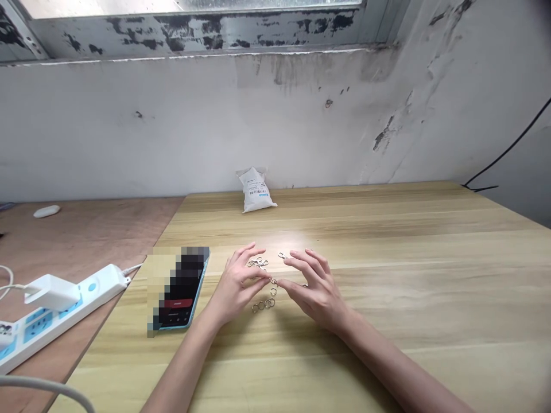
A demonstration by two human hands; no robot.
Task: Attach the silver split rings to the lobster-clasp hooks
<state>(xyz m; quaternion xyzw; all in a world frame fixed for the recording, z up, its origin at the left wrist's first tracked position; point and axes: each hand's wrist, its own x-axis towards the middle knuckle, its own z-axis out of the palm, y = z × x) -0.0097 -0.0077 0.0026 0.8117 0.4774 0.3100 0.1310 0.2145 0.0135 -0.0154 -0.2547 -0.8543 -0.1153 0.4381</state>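
Note:
At the middle of the table, my left hand (241,281) pinches a small metal clasp (274,281) between thumb and index finger. My right hand (317,291) has its fingers spread, its thumb tip touching the other side of that clasp. Just beneath it a metal ring (274,291) shows; whether it is joined to the clasp I cannot tell. Several split rings (261,306) lie in a row closer to me. Behind my left fingers is a small pile of lobster clasps (259,262), partly hidden. A single lobster clasp (282,256) lies by my right index fingertip.
A phone (185,298), partly pixelated, lies left of my left hand. Farther left, a white power strip (92,288) holds a plugged-in charger (51,291) with cables. A white plastic packet (256,190) stands at the back near the wall. A black cable (512,146) hangs at right.

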